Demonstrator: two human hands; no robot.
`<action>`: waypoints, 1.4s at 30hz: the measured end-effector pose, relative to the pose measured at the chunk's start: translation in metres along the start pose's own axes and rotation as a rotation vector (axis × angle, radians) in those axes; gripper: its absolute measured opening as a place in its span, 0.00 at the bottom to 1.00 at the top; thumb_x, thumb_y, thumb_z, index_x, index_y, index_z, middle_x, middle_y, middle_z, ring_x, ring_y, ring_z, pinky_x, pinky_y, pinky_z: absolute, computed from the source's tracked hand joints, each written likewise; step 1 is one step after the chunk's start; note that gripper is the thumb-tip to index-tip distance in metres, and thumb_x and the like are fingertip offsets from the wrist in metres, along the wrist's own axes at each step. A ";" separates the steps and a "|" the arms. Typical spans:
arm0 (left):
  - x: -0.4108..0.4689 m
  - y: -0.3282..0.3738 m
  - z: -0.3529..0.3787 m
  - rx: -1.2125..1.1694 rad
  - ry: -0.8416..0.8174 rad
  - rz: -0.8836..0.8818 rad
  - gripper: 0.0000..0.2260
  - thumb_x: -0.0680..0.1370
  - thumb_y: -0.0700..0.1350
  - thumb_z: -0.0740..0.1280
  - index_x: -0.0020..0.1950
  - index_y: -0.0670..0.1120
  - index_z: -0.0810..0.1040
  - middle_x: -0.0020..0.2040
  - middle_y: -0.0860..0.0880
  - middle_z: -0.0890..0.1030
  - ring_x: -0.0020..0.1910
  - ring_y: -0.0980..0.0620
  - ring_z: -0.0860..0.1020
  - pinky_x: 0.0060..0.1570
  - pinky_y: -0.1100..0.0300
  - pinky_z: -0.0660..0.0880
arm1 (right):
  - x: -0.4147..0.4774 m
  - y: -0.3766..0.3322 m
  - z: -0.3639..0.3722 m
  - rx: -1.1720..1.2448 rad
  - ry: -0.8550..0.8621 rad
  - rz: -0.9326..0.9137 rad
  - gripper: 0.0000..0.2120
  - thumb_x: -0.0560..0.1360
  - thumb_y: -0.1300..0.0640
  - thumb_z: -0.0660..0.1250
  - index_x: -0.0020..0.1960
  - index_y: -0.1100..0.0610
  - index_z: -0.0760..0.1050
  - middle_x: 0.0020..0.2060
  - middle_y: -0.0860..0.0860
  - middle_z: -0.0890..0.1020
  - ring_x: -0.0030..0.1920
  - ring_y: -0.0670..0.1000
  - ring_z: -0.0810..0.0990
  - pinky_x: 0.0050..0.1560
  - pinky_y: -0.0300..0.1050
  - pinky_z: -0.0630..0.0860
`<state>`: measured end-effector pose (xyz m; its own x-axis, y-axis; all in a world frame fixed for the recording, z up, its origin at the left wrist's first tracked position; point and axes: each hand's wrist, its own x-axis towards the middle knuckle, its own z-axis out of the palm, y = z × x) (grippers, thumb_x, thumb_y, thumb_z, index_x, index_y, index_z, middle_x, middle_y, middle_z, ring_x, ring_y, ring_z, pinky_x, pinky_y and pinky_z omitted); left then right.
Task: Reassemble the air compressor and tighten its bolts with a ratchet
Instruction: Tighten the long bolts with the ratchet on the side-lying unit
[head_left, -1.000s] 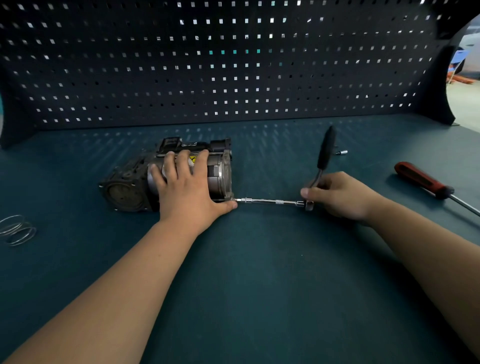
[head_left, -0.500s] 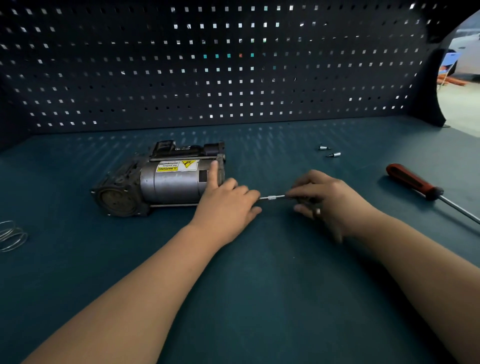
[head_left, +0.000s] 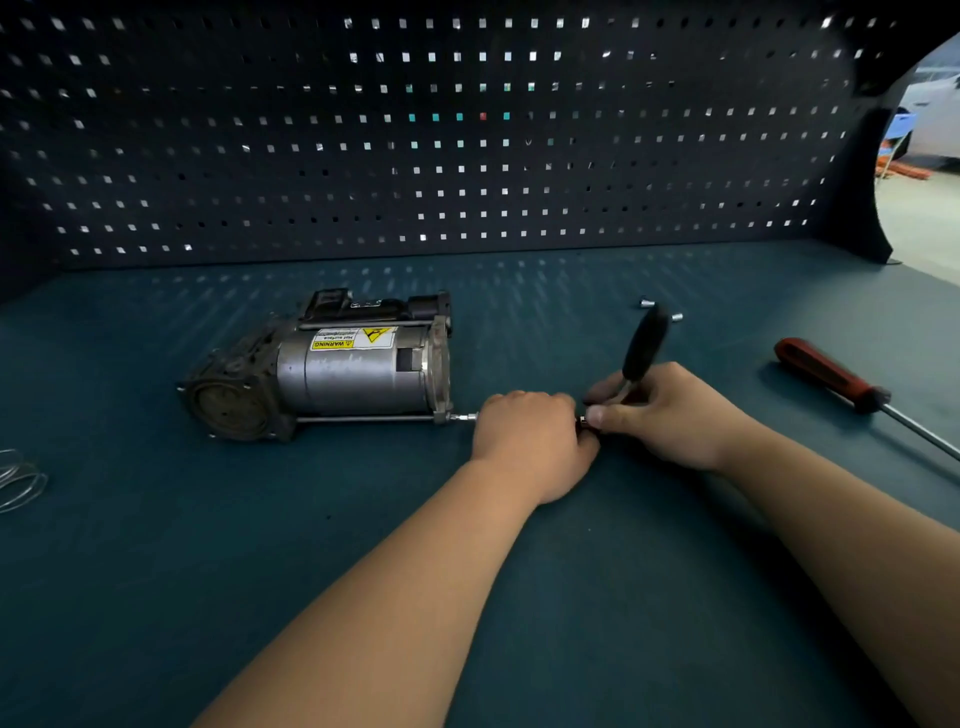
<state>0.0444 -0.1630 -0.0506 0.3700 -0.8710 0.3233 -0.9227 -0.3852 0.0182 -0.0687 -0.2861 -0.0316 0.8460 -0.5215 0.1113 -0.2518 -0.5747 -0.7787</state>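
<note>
Air compressor lies on side on worktop, left of centre. Left hand curls round extension bar, which meets compressor's end flange. Right hand grips ratchet at head, black handle raised.

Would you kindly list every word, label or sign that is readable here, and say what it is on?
"WARNING": upside down on the yellow label on the compressor.
"Hot surface": upside down, same label, just legible.
Yellow triangle sign: beside them; its symbol is blurred.
Smaller print on the label: too small to read.
Nothing else is legible.
</note>
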 end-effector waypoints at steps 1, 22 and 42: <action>-0.002 -0.001 0.000 -0.025 0.008 0.011 0.16 0.77 0.57 0.58 0.53 0.47 0.76 0.50 0.45 0.81 0.51 0.41 0.77 0.42 0.53 0.62 | 0.003 -0.001 0.000 -0.012 -0.014 0.004 0.09 0.72 0.49 0.73 0.34 0.50 0.81 0.35 0.43 0.84 0.35 0.40 0.80 0.41 0.36 0.71; -0.011 -0.004 -0.001 -0.153 0.050 0.016 0.09 0.77 0.54 0.59 0.47 0.49 0.70 0.50 0.47 0.78 0.53 0.45 0.74 0.46 0.53 0.61 | -0.017 -0.010 0.003 -0.202 0.070 -0.103 0.12 0.69 0.51 0.77 0.50 0.50 0.79 0.42 0.42 0.82 0.44 0.39 0.80 0.46 0.34 0.74; -0.014 0.001 -0.003 -0.125 0.008 -0.095 0.12 0.77 0.54 0.59 0.53 0.48 0.72 0.54 0.47 0.77 0.56 0.44 0.72 0.48 0.52 0.59 | -0.014 -0.014 0.005 -0.175 -0.054 -0.200 0.05 0.76 0.54 0.69 0.44 0.54 0.81 0.32 0.41 0.80 0.34 0.39 0.77 0.41 0.38 0.72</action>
<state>0.0377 -0.1507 -0.0518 0.4554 -0.8299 0.3223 -0.8903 -0.4241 0.1661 -0.0752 -0.2674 -0.0253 0.9098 -0.3547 0.2157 -0.1503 -0.7658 -0.6253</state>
